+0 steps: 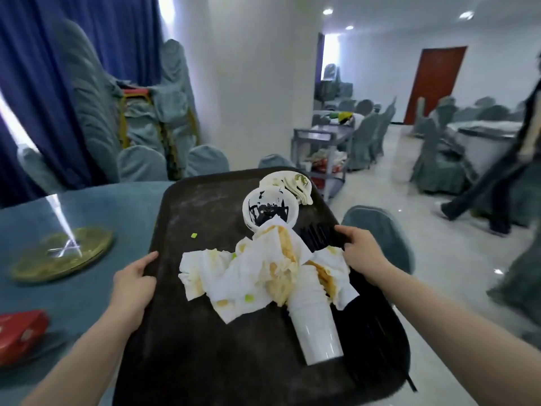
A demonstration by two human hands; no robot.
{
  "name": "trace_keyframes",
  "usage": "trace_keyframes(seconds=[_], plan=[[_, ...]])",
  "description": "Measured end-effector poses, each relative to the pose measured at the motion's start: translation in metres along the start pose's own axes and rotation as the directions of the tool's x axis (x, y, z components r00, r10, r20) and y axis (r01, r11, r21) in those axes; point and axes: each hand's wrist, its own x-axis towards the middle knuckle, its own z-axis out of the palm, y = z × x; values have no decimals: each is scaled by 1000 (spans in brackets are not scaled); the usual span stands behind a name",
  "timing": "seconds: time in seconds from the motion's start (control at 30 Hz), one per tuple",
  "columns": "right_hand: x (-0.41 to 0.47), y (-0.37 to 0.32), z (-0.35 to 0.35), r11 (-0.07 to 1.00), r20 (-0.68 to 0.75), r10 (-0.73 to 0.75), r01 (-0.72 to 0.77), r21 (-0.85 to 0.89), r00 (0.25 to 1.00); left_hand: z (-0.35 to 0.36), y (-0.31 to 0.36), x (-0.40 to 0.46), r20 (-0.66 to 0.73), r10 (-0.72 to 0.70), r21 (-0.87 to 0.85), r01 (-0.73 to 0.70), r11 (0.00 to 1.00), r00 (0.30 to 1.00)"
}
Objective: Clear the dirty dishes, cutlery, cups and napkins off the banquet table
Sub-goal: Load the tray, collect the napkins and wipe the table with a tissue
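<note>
Holding: the person grips a dark brown serving tray (205, 332) by its two long edges, above the edge of the banquet table (96, 206).
Left hand (133, 284): fingers curled around the left rim of the tray, thumb on top.
Right hand (361, 253): grasping the right rim in the same way.
Stack of white cups (314, 315): lies on its side on the tray, partly under the napkins.
Stained napkins (251, 276): crumpled in the middle of the tray.
White bowl (270, 208): behind the napkins, with dark sauce inside.
Second dish (285, 183): at the far end, holding a folded dirty napkin.
Black chopsticks (380, 338): along the right side of the tray.
Table: covered in teal cloth; a golden turntable base (63, 253) and a red box (20, 335) stay on it.
Room: a gray service cart (322, 153) stands further back, near covered chairs (377, 232).
</note>
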Motion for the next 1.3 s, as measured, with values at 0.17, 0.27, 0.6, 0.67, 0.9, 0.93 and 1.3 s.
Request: trace_keyframes(seconds=[0.17,0.27,0.6,0.67,0.9,0.93,1.3], plan=[[6,73,-126,991,-205,133,-133,18,970,155,48,-12,190,82,-44,-75,996,978],[13,123,-195,981,-285,190,-195,12,939,244,73,-29,315,84,-26,-79,997,946],[57,283,-352,936,-411,321,-351,2,853,503,116,-86,443,72,21,-91,996,894],[72,310,-371,926,-430,345,-378,9,834,548,127,-87,466,74,52,-110,993,882],[156,391,-416,895,-476,416,-442,62,775,697,147,-48,551,74,74,-137,988,831],[172,399,-422,890,-484,425,-451,69,765,718,151,-40,556,77,75,-142,987,828],[387,456,-487,895,-480,420,-439,78,770,916,205,70,558,75,75,-141,987,826]])
